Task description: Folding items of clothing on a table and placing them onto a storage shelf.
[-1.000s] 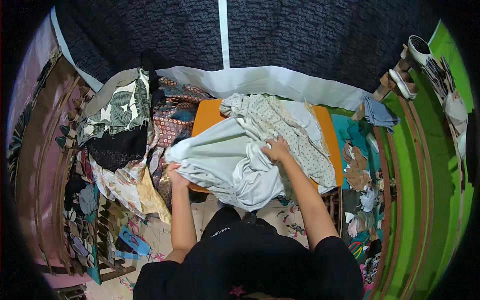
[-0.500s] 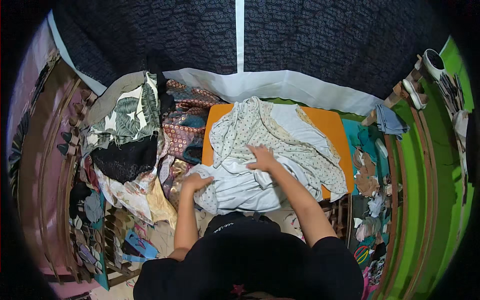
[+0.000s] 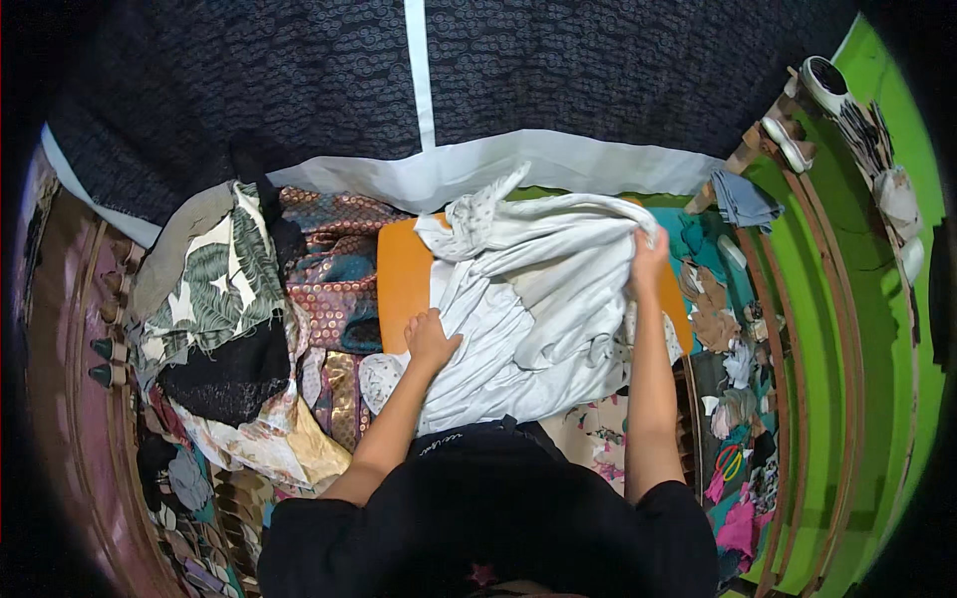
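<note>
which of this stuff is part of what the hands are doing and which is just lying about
In use:
- white cloth, gripped by the right hand, with the left hand on its near-left part
- orange tabletop under it

Seemingly just lying about:
- leaf-print cloth
- black cloth
- folded blue cloth
- brown scraps

Soft light, bent edges, dark rim, possibly blurred

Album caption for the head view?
Left hand on white cloth, right hand gripping a bunched part, above an orange surface.
</note>
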`<move>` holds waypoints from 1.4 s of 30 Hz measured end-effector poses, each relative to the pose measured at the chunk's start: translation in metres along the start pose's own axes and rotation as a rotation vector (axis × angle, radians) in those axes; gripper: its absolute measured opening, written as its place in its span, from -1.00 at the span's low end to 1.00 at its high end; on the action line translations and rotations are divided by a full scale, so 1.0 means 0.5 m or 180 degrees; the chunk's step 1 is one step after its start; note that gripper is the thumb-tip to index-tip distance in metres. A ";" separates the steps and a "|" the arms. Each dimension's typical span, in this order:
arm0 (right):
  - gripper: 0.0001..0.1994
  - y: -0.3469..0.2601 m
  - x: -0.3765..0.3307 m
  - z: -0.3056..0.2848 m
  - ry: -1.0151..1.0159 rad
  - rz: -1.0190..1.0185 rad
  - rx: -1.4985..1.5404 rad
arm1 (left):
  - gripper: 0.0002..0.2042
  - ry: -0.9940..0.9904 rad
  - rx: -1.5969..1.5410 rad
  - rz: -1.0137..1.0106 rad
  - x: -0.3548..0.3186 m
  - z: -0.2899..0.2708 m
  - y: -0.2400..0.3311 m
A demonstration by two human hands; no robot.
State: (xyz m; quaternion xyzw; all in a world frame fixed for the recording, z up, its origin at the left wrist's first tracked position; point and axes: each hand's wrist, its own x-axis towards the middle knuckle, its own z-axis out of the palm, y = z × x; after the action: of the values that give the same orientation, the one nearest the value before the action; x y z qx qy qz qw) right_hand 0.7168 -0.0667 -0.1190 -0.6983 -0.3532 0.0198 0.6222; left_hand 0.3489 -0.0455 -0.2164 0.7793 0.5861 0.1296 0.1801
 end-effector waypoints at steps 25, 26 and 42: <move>-0.06 0.080 -0.070 0.273 -0.3720 -0.1230 -0.1843 | -0.54 -0.0086 -0.2848 -0.0581 0.070 -0.079 0.128; -0.14 0.087 -0.064 0.275 -0.4043 -0.1211 -0.2023 | -0.55 0.0188 -0.3081 -0.0550 0.066 -0.084 0.122; -0.77 0.162 0.232 0.038 -0.0054 -0.0189 -0.0711 | -0.69 0.3458 -0.3046 -0.0991 0.057 -0.179 -0.141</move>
State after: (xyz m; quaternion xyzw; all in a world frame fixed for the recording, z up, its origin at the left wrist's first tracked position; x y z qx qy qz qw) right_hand 0.8329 0.0116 -0.1468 -0.7524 -0.3790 -0.0322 0.5378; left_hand 0.2585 0.0108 -0.1664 0.3495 0.5758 0.7113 0.2009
